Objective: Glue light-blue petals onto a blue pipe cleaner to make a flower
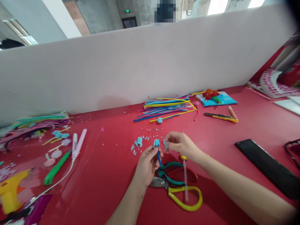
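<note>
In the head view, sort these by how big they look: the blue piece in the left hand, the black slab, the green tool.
1. Black slab, largest
2. Green tool
3. Blue piece in the left hand, smallest

Hands: we count two
Held blue stem: one
Glue gun: one
Hair straightener: one
Phone: one

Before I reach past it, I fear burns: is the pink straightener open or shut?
Open: the pink straightener has two arms spread apart in a V. Heat cannot be seen.
</note>
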Demonstrator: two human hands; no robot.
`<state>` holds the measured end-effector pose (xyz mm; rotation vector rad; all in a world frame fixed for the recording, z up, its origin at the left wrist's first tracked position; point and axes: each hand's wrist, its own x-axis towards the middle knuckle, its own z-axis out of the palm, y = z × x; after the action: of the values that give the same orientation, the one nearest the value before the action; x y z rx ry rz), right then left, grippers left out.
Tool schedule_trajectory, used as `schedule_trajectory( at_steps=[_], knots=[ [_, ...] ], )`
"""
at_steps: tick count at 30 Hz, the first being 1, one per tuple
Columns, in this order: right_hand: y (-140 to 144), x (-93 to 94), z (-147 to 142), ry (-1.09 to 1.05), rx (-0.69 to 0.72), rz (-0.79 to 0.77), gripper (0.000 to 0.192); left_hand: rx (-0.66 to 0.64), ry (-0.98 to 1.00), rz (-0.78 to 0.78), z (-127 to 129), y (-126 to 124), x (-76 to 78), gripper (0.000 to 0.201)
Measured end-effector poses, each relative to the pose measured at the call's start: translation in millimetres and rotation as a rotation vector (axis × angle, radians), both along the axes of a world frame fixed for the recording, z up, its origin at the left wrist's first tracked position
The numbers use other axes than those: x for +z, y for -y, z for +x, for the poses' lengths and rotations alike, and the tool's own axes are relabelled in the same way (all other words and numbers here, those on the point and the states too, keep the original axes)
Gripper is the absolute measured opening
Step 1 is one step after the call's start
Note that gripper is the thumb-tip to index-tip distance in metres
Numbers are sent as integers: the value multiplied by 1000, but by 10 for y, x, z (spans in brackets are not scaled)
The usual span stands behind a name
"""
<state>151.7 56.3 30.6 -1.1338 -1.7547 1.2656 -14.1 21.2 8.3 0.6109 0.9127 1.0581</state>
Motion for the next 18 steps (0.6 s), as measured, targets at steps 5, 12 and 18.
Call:
schedule_trajectory(
  at_steps=[5,12,18],
  knots=[
    [47,117,7,-252,-65,-104,10,-89,101,-93,47,35,-9,15],
    [78,110,-23,-379,19,-231,12,-143,210,-139,23,27,-31,14],
    [35,89,-21,-357,-22,-225,12,-213,296,-140,-9,14,-73,13]
  ],
)
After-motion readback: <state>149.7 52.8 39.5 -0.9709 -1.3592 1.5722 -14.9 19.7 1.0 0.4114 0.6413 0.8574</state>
